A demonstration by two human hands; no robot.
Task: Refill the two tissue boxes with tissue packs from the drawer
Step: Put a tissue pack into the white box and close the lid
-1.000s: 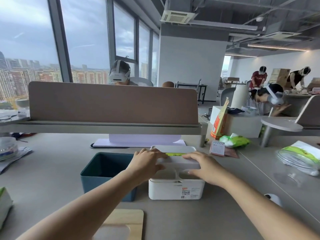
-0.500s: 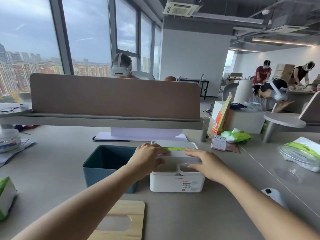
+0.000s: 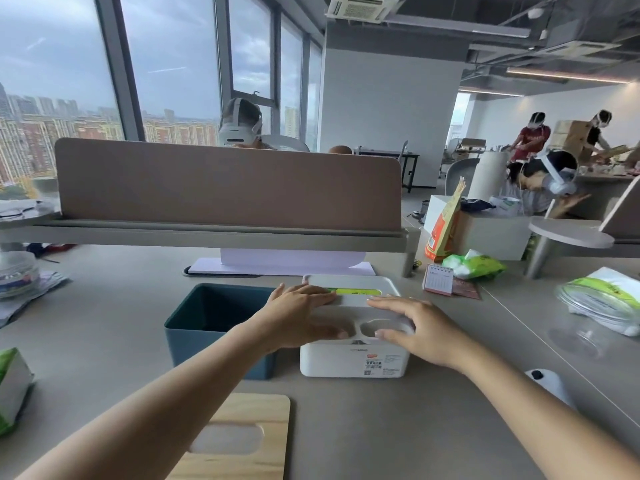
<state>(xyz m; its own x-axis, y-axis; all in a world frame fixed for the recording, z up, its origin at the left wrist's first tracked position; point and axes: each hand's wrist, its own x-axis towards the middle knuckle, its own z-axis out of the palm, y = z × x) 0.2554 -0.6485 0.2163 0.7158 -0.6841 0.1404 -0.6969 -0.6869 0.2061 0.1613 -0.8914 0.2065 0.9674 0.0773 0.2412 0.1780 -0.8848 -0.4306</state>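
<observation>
Under our two flat palms, left hand (image 3: 298,317) and right hand (image 3: 415,327), lies the white box (image 3: 353,362) lid, pressed rather than gripped, green pack showing through its slot. Beside our left hand the teal box (image 3: 214,317) gapes unfilled, its wooden lid (image 3: 242,438) nearer us.

1. White tissue box (image 3: 353,363): rectangular, lid on, green pack visible through the top slot, labels on the near face; upright on the desk.
2. Teal tissue box (image 3: 211,320): open-topped, lidless, interior dark; just left of the white one.
3. Wooden lid (image 3: 239,438): oval slot, flat, nearest the viewer.
</observation>
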